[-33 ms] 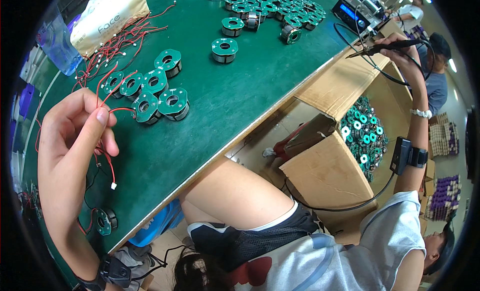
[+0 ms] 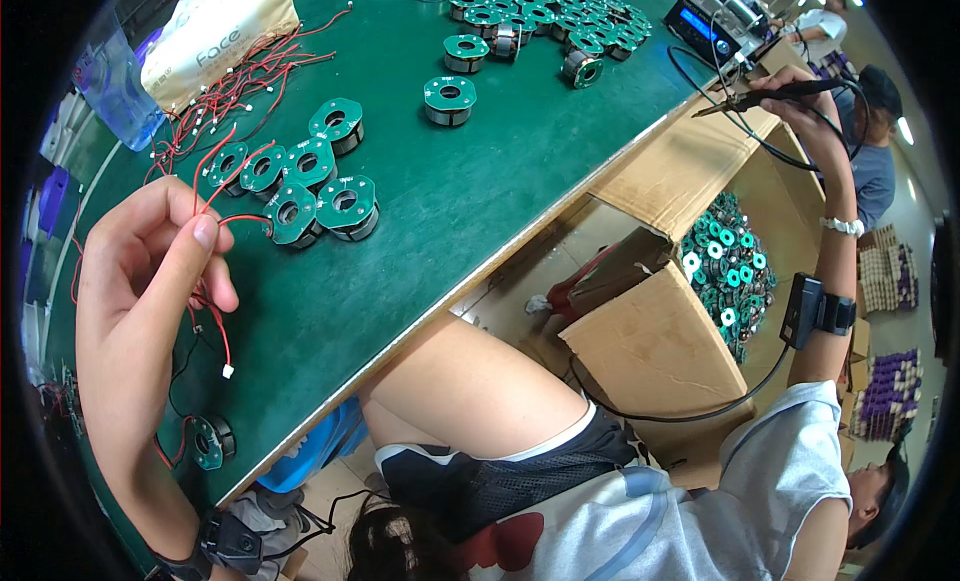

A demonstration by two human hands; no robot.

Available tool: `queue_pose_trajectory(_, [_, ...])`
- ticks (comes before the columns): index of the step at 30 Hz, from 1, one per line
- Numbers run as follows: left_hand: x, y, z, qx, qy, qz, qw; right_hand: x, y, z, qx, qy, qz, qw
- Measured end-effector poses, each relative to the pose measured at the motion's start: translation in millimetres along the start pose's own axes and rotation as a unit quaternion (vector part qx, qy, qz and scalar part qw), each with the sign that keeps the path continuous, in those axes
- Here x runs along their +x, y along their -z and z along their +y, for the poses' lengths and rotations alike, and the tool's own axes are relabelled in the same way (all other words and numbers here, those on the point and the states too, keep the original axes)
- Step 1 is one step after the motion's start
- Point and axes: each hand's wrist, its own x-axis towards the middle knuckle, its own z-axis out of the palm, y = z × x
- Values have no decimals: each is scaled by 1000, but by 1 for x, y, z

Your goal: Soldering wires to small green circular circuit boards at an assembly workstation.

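Note:
My left hand (image 2: 165, 271) is closed, with thumb and fingers pinching several thin red wires (image 2: 225, 336). A small white connector (image 2: 228, 372) hangs from the wires below the fingers. Just beyond the fingertips stands a cluster of round motor stators with green circuit boards (image 2: 347, 203); one wire end meets the board of the nearest stator (image 2: 290, 213). My right hand (image 2: 800, 99) grips a black soldering iron (image 2: 745, 99), held out past the table edge at the upper right. Its tip points left, apart from any stator.
Loose red wires (image 2: 215, 106) lie by a paper bag (image 2: 225, 41). More stators (image 2: 560, 21) crowd the table's far side beside a soldering station (image 2: 700, 31). One stator (image 2: 212, 441) sits near my left wrist. A cardboard box (image 2: 660, 341) holds many stators. Other people (image 2: 875, 131) are at right.

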Motion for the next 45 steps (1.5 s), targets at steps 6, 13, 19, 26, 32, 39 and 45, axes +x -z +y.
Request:
queue_pose_trajectory(6, [-1,-2,1,-14,4,11,1000,2,-5,-6,53,6,-30,998])
queue_pose_trajectory(13, [-2,-1,0,-18,2,19,1000,8,-12,-5,30,13,-19,999])
queue_pose_trajectory(19, [-2,-5,0,1,3,31,1000,5,-6,-12,22,7,-66,998])
queue_pose_trajectory(26, [-1,-2,-1,7,-9,20,1000,10,-22,-10,1,39,3,999])
queue_pose_trajectory(32, [0,0,-1,-3,4,14,1000,2,-13,-16,53,20,-38,998])
queue_pose_trajectory(39, [0,-4,-1,7,-2,28,1000,-7,-3,-24,30,-28,18,999])
queue_pose_trajectory(45, [-1,-3,-1,-42,-20,19,999,-17,-5,-42,326,38,24,944])
